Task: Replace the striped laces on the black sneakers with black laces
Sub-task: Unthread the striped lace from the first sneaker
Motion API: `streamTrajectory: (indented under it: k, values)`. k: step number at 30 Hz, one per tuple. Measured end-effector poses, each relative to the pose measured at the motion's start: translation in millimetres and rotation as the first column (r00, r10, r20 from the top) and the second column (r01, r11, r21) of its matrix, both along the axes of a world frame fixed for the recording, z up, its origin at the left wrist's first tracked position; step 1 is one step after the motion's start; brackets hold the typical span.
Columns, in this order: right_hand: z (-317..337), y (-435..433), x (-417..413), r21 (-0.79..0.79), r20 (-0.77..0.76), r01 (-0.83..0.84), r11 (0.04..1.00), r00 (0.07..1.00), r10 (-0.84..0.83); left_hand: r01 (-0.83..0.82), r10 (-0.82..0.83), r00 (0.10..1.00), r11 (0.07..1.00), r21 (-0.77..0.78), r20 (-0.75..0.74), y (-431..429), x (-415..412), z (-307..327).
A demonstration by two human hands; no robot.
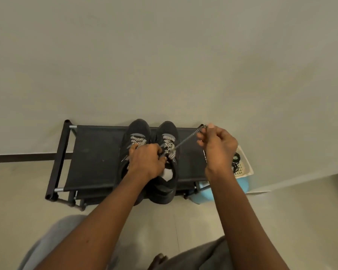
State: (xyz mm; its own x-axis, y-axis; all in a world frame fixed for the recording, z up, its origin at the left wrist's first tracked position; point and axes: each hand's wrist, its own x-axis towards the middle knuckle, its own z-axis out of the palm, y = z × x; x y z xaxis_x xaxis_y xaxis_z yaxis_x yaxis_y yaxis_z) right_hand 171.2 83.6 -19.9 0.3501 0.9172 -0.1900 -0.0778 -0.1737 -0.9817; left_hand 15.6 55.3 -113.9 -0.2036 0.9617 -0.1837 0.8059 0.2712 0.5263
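Two black sneakers stand side by side on a black shoe rack, toes toward the wall. The left sneaker and the right sneaker both carry black-and-white striped laces. My left hand rests on the tongues between them, pinching at the right sneaker's eyelets. My right hand is raised to the right, fingers closed on a striped lace end drawn taut from the right sneaker. Black laces lie coiled in a basket behind my right wrist.
The rack stands against a plain wall on a pale tiled floor. A cream basket sits on a light blue container at the rack's right end. My knees in grey fabric fill the bottom edge.
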Motion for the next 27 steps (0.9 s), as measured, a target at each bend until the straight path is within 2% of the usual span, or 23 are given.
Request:
streamTrajectory:
  k: [2, 5, 8, 10, 12, 14, 16, 17, 19, 20, 23, 27]
  values:
    - [-5.2, 6.1, 8.4, -0.022, -0.119, 0.072, 0.997, 0.99, -0.074, 0.016, -0.016, 1.0, 1.0, -0.024, -0.016, 3.1, 0.5, 0.2]
    - [-15.7, 23.6, 11.5, -0.104, -0.206, 0.098, 0.99, 0.971, -0.118, 0.014, -0.014, 1.0, 1.0, -0.007, -0.011, 7.1, 3.1, -0.3]
    - [-23.5, 39.8, 7.3, -0.271, -0.4, -0.014, 0.962, 0.911, -0.099, 0.043, -0.043, 0.999, 0.999, 0.023, -0.009, 11.2, 6.7, -0.3]
    - [-25.8, 44.6, 6.5, -0.321, -0.426, -0.103, 0.942, 0.903, -0.046, 0.071, -0.07, 0.997, 0.995, 0.071, -0.018, 9.8, 9.5, 2.0]
    - [-27.3, 48.0, 4.9, -0.333, -0.399, -0.121, 0.935, 0.917, -0.023, 0.081, -0.08, 0.997, 0.992, 0.101, -0.019, 8.3, 8.6, 6.9]
    - [-27.1, 49.2, 4.4, -0.306, -0.316, -0.11, 0.946, 0.949, 0.008, 0.088, -0.089, 0.996, 0.992, 0.088, 0.016, 8.2, 4.9, 10.5]
    - [-29.7, 49.4, 6.9, -0.273, -0.087, -0.137, 0.952, 0.989, 0.118, 0.109, -0.111, 0.993, 0.992, 0.06, 0.038, 8.9, 1.5, 11.3]
    - [-32.9, 48.7, 8.7, -0.267, 0.064, -0.186, 0.946, 0.976, 0.209, 0.115, -0.118, 0.992, 0.992, 0.058, 0.042, 9.5, -0.4, 10.5]
    - [-39.9, 44.0, 12.0, -0.288, 0.312, -0.321, 0.902, 0.859, 0.405, 0.127, -0.131, 0.989, 0.99, 0.062, 0.063, 12.5, -3.6, 7.0]
    - [-43.6, 41.5, 12.4, -0.317, 0.378, -0.393, 0.863, 0.782, 0.495, 0.142, -0.146, 0.986, 0.988, 0.059, 0.078, 14.5, -5.6, 4.9]
    - [-56.0, 36.6, 11.6, -0.449, 0.426, -0.548, 0.706, 0.563, 0.708, 0.216, -0.217, 0.969, 0.976, 0.02, 0.116, 23.1, -13.1, 1.5]
    - [-68.9, 35.7, 4.8, -0.546, 0.431, -0.596, 0.589, 0.403, 0.807, 0.275, -0.272, 0.956, 0.961, -0.014, 0.109, 31.4, -20.1, -0.7]
